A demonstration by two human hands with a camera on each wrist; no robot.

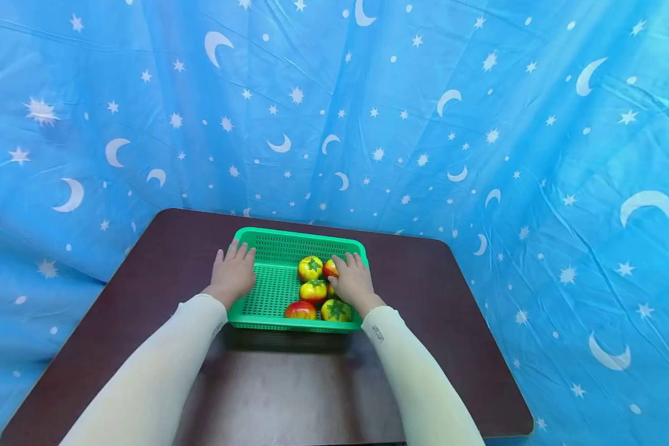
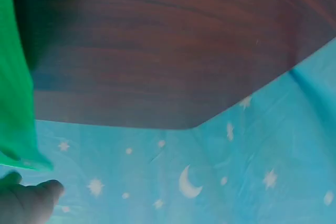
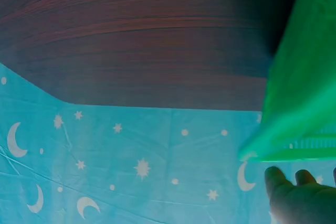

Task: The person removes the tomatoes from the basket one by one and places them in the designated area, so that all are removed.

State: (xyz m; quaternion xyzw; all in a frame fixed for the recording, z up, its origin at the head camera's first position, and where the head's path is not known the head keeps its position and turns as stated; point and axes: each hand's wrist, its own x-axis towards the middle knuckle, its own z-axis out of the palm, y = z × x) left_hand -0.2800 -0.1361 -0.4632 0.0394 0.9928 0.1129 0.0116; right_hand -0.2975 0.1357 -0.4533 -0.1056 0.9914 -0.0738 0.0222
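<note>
A green plastic basket (image 1: 270, 288) with slotted walls sits on the dark table. Several red-and-yellow fruits (image 1: 313, 292) with green leafy tops lie in its right half. My left hand (image 1: 233, 274) is at the left rim, its fingers extended; the left wrist view shows its fingertips (image 2: 44, 191) beside a basket corner. Over the right side, my right hand (image 1: 354, 282) has its fingers spread and partly covers some fruits. In the right wrist view its fingertips (image 3: 275, 177) appear just by the basket's corner. Contact with the rim or fruits is unclear.
The brown table (image 1: 424, 297) has rounded corners, and its surface stretches out on both sides of the basket. A blue curtain (image 1: 334, 124) printed with white moons and stars hangs behind it and along the sides.
</note>
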